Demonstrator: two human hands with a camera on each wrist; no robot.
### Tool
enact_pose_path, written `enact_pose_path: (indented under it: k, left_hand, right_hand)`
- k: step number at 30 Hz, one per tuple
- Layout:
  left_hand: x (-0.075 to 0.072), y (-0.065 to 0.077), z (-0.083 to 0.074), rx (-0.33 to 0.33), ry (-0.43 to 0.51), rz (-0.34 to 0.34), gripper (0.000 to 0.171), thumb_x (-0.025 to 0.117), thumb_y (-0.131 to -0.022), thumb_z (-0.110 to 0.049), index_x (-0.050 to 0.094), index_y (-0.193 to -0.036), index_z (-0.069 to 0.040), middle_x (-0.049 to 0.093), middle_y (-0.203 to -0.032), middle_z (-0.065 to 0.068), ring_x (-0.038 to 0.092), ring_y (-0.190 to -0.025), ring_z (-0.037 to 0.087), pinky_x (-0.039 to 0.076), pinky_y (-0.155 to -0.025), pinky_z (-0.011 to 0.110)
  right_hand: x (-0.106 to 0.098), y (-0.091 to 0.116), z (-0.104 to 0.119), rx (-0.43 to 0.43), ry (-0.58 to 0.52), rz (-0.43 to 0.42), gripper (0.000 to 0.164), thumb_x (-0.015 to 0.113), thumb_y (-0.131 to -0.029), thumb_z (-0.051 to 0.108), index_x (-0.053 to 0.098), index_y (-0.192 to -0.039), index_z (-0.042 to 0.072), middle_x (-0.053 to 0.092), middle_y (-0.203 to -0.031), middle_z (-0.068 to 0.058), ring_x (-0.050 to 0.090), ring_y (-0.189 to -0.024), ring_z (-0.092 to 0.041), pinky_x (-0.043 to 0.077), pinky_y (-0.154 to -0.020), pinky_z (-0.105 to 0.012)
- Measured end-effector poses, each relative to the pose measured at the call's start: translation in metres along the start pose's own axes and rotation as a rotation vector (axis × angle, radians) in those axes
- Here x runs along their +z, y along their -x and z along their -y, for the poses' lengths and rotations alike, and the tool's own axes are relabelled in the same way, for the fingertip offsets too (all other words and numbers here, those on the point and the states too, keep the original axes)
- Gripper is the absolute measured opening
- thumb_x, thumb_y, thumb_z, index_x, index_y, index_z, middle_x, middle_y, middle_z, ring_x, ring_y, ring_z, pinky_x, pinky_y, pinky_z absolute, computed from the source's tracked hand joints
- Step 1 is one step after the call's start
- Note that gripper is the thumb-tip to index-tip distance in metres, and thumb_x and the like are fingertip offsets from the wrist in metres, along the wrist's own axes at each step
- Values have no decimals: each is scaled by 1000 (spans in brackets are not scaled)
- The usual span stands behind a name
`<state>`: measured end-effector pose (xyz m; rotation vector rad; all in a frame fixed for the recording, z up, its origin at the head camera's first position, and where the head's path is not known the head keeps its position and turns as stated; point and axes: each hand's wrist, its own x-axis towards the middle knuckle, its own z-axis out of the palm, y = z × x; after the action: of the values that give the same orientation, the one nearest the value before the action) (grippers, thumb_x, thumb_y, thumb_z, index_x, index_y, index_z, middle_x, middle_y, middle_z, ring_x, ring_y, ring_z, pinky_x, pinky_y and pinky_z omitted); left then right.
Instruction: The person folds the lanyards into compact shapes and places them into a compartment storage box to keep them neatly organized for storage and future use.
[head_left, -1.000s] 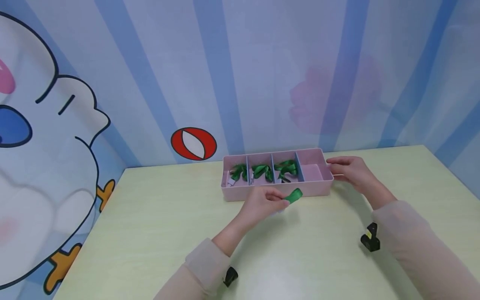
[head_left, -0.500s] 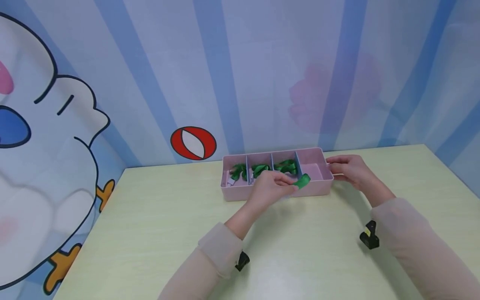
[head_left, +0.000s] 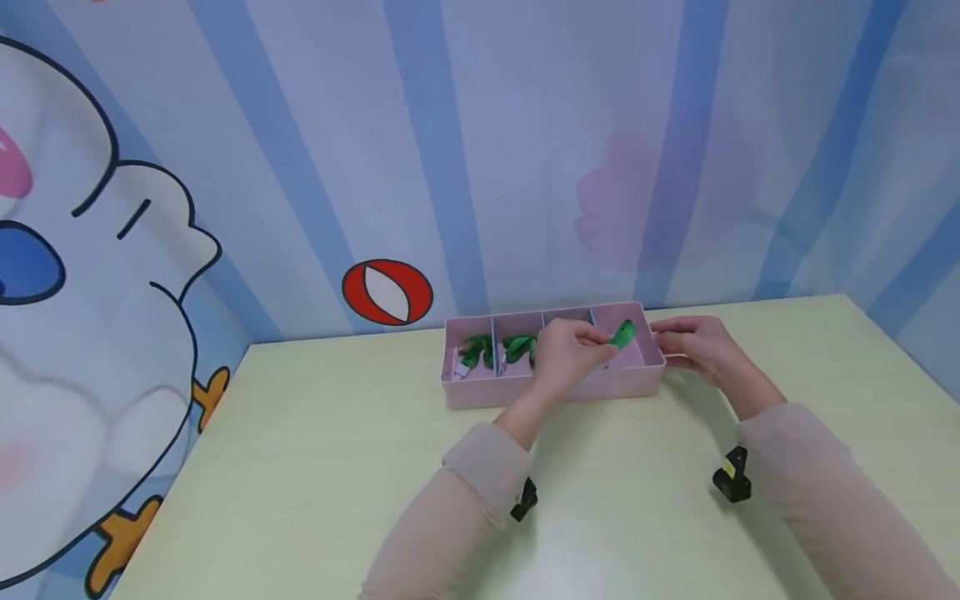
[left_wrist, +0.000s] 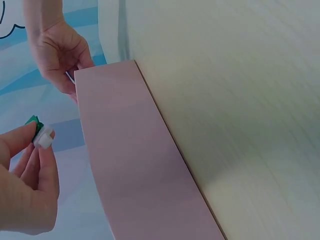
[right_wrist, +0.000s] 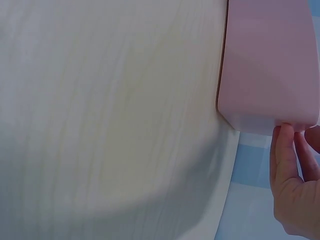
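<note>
My left hand (head_left: 566, 354) pinches a green ribbon (head_left: 622, 334) between thumb and fingers, over the pink divided box (head_left: 633, 382). In the left wrist view a small white piece (left_wrist: 44, 139) sits with the ribbon in the fingertips; its exact kind is unclear. The ribbon's green end shows over the rightmost compartment. My right hand (head_left: 701, 350) touches the box's right end; in the right wrist view its fairly straight fingers (right_wrist: 286, 150) rest against that end wall. Green ribbon bundles (head_left: 476, 350) lie in the two left compartments. The left hand hides most of the third.
Blue-grey dividers (head_left: 494, 347) split the box. It stands near the back edge of the pale wooden table (head_left: 337, 467), close to a blue striped backdrop (head_left: 510, 167) with cartoon prints. A small black device (head_left: 731, 477) is at the right wrist, another (head_left: 525, 500) at the left.
My left hand has moved right and farther back with the ribbon, from in front of the box to over its right part. The right hand stays at the box's end.
</note>
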<state>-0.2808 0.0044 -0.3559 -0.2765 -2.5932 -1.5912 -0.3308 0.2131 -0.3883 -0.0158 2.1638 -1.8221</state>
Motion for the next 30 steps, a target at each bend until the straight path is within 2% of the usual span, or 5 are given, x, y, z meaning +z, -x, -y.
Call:
enact_pose_path:
  k: [7,15,22,26,30]
  left_hand:
    - [19,-14,-4,33,-30,-112,9,74,-79,-11,74,-82,-3,68,-73,4,56,-55,6,47,-50,15]
    - [34,-26,-3,68,-198,-172,7,75,-79,-12,75,-80,-6,70,-73,2,58,-58,8,43,-58,16]
    - [56,-36,12,105,-345,-165,22,71,-81,-8,65,-60,-8,56,-54,-3,45,-49,7,34,-48,15]
    - [70,-41,17,151,-549,-156,30,70,-82,-11,56,-55,-11,51,-52,-5,49,-51,9,37,-48,20]
    - [80,-46,11,116,-850,-103,7,70,-81,-17,69,-74,-18,66,-72,-6,63,-68,11,50,-56,24]
  right_hand:
    - [1,2,0,-23,21,-21,48,53,-93,6,37,-133,-15,61,-92,3,62,-79,-3,54,-76,-24]
    - [4,2,-2,-34,84,-42,45,50,-94,7,39,-133,-14,46,-128,-29,61,-86,-8,53,-80,-26]
    - [7,2,-6,-11,74,-43,45,50,-94,7,39,-134,-12,46,-128,-26,60,-88,-8,53,-79,-25]
    - [7,3,-6,-22,86,-55,45,50,-93,6,41,-133,-12,48,-127,-25,60,-88,-8,54,-78,-25]
    - [6,4,-3,-43,108,-62,44,50,-93,6,42,-132,-12,46,-128,-28,59,-89,-7,54,-78,-25]
